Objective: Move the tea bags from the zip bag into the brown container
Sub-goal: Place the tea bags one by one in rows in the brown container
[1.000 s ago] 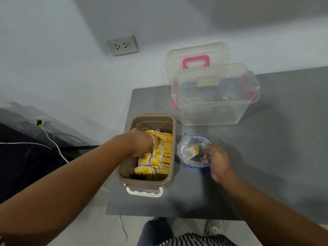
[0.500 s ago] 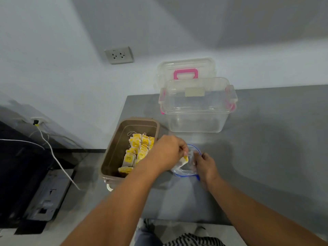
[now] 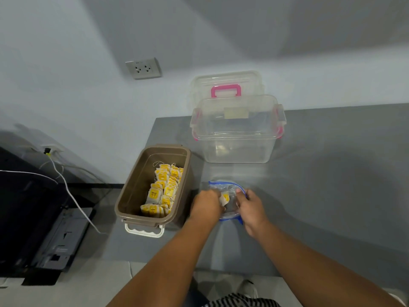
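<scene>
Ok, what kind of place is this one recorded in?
Likely a home or small office room: a grey table by a plain wall with a wall socket, a clear storage box with pink latches, and a white cable trailing at left.

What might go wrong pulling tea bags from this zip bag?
The zip bag is limp and only the right hand holds its rim, so it may drag along as the left hand lifts the tea bag. The brown container sits near the table edge; a bump might tip it.

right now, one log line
left hand grips tea bag in zip bag | right hand holds its rim | brown container partly filled
</scene>
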`<move>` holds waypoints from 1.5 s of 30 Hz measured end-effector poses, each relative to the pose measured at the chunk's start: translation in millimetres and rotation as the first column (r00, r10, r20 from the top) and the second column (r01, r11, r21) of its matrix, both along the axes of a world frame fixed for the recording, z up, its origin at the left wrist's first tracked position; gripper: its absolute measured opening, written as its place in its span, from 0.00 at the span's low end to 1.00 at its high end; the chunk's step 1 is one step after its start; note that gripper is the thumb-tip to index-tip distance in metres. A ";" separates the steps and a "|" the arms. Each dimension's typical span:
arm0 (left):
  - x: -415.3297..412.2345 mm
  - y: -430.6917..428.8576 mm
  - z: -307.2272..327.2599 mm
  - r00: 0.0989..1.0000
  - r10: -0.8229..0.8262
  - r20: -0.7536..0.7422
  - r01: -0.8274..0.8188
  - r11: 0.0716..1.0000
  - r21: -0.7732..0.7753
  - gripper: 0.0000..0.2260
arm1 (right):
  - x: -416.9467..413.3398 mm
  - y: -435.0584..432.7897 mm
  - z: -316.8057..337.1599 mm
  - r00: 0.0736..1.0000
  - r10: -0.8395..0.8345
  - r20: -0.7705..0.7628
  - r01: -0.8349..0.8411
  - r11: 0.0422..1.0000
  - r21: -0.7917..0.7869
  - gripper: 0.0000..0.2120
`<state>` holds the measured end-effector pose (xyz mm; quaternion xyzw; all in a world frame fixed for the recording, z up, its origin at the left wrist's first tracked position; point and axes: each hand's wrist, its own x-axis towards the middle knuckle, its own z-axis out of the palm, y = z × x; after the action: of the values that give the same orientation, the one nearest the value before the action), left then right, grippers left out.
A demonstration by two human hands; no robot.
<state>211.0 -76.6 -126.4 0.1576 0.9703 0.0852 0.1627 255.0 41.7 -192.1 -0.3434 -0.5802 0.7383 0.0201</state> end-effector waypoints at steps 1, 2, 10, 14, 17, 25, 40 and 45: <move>1.3 1.0 0.5 1.000 0.003 -0.015 -0.003 1.000 0.006 0.13 | -0.6 0.7 -0.9 1.000 0.009 0.004 -0.009 1.000 -0.001 0.14; 2.6 1.4 1.2 1.000 0.008 -0.029 -0.007 1.000 0.017 0.11 | -0.9 1.1 -1.7 1.000 0.015 0.006 -0.015 1.000 -0.002 0.13; -2.6 -5.3 7.5 0.993 0.112 -0.043 -0.104 0.982 0.155 0.06 | -0.6 0.2 0.3 1.000 -0.016 -0.006 0.016 1.000 0.010 0.11; -3.9 -4.3 11.6 0.978 0.208 0.002 -0.194 0.912 0.362 0.06 | -1.8 1.1 0.0 1.000 -0.004 -0.006 0.004 1.000 0.028 0.12; -5.3 -2.8 15.2 0.974 0.200 0.110 -0.228 0.824 0.519 0.05 | -3.1 1.8 -0.6 1.000 -0.010 -0.002 0.010 1.000 -0.003 0.11; -6.9 -2.2 13.1 0.994 -0.016 0.107 -0.027 0.920 0.390 0.15 | -3.1 3.3 1.8 0.999 -0.029 0.018 0.030 0.997 -0.064 0.12; -39.1 -48.7 125.9 0.975 -0.021 -0.223 0.125 0.877 0.464 0.04 | -22.2 -21.9 11.7 0.995 -0.093 0.040 0.093 0.996 0.009 0.12; -67.3 -100.7 161.5 0.973 -0.036 -0.227 0.126 0.909 0.398 0.04 | -36.1 -32.6 10.8 0.984 -0.167 0.063 0.163 0.984 0.064 0.13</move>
<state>143.7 -177.3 35.1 0.2369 0.9352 0.2621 0.0236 218.9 9.1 -181.4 -0.4147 -0.5714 0.7046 0.0716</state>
